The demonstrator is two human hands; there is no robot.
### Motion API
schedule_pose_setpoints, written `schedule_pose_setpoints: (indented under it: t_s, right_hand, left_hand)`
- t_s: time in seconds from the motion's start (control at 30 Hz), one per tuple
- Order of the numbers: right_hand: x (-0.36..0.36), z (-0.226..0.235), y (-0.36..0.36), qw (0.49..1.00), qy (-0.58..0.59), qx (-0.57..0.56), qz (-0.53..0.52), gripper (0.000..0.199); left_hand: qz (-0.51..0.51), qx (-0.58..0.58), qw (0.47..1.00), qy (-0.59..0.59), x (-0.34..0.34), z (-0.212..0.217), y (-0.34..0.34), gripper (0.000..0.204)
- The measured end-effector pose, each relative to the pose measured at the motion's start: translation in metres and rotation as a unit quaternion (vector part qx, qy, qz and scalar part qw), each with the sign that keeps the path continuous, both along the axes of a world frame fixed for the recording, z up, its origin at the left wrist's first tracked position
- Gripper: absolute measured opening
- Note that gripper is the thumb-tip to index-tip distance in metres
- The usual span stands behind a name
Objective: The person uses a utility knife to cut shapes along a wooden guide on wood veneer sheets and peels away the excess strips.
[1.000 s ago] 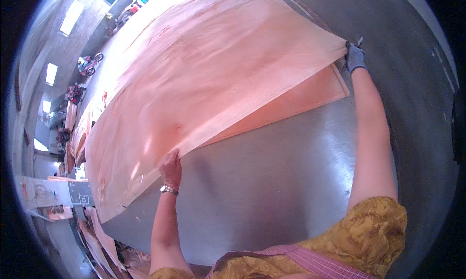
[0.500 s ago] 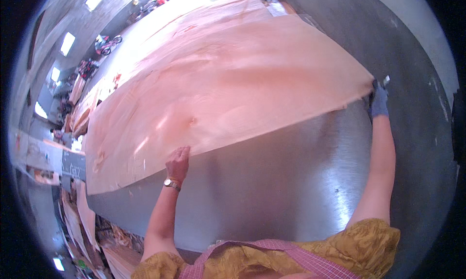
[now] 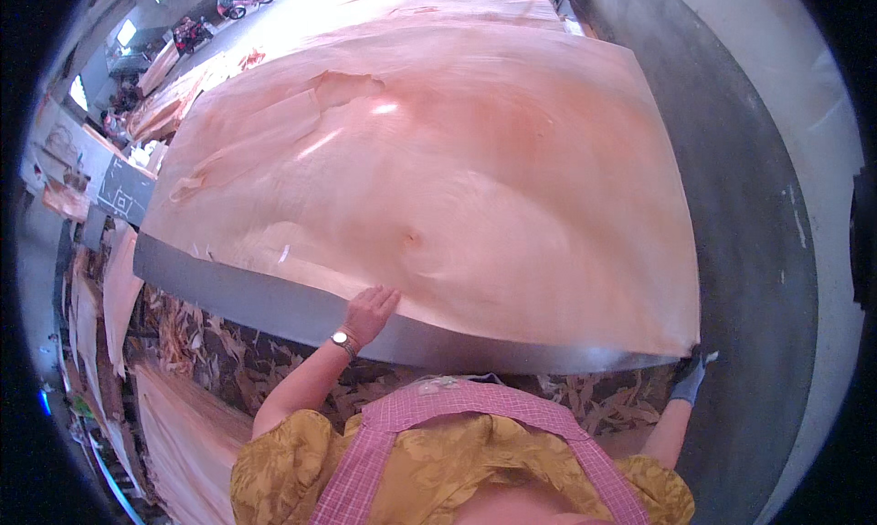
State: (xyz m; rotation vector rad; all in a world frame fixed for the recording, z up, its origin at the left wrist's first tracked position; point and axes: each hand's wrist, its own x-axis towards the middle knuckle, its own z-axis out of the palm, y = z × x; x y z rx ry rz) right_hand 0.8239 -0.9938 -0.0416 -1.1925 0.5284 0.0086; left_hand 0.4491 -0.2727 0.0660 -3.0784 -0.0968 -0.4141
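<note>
A broad, thin, pinkish-tan wood veneer sheet [image 3: 512, 205] covers most of the grey metal table [image 3: 228, 283]. It ripples in the middle, has a small knot mark, and shows a torn-looking flap toward the far left. My left hand [image 3: 370, 313], bare with a wristwatch, is at the sheet's near edge, fingers together over it, thumb hidden. At the near right corner my right hand [image 3: 692, 377], in a grey-blue glove, is closed on the sheet. A small pale, blade-like piece juts from beside that hand; its kind cannot be made out.
Torn veneer scraps [image 3: 594, 402] litter the floor between me and the table. Stacked veneer pieces [image 3: 187, 434] lie at the lower left. A grey wall [image 3: 813, 114] rises at the right. Far left stand a dark board [image 3: 126, 192] and a pink motorbike [image 3: 242, 0].
My right hand has drawn the sheet's corner toward me, so the sheet now covers more of the table. My left hand stays at its near edge. The head view has shifted.
</note>
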Motion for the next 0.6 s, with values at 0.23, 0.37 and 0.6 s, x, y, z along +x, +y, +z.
schedule_pose_setpoints:
  t_s: [0.23, 0.37, 0.6]
  right_hand:
    - [-0.107, 0.054, -0.117, 0.992, 0.076, -0.096, 0.043, 0.044]
    - [-0.103, 0.024, -0.031, 0.976, 0.116, -0.181, 0.025, 0.055]
    - [-0.05, 0.02, -0.007, 0.321, 0.133, -0.931, 0.116, 0.047]
  left_hand:
    - [-0.064, -0.106, 0.991, 0.056, -0.059, -0.025, -0.04, 0.027]
    - [-0.051, -0.027, 0.994, 0.097, -0.103, 0.001, -0.042, 0.016]
    - [-0.092, -0.118, 0.984, 0.099, -0.08, -0.044, -0.053, 0.011]
